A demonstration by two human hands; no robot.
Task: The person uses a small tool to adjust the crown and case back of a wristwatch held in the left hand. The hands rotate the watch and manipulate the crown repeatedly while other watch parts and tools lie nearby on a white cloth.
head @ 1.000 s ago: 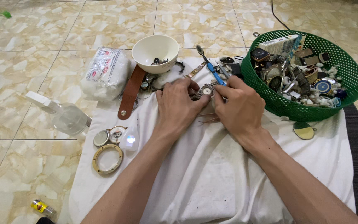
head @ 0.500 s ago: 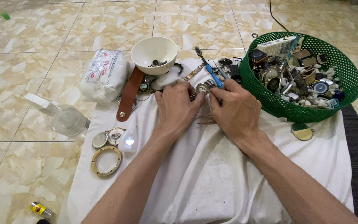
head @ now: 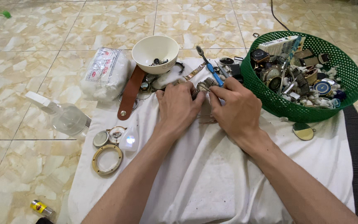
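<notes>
Both hands meet over the white cloth (head: 212,174) – the left hand (head: 178,108) pinches a small metal watch piece (head: 204,86), the right hand (head: 235,108) closes its grip on a thin tool against it. A slip could flick the piece toward the green basket (head: 266,101) or the white bowl (head: 143,52) – easily lost there

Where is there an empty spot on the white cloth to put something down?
The white cloth is bare in front, between the two forearms and out to its right edge below the oval yellow piece. It is crowded at the top, around the left hand, right hand, white bowl and green basket, and by the gold ring on the left.
</notes>
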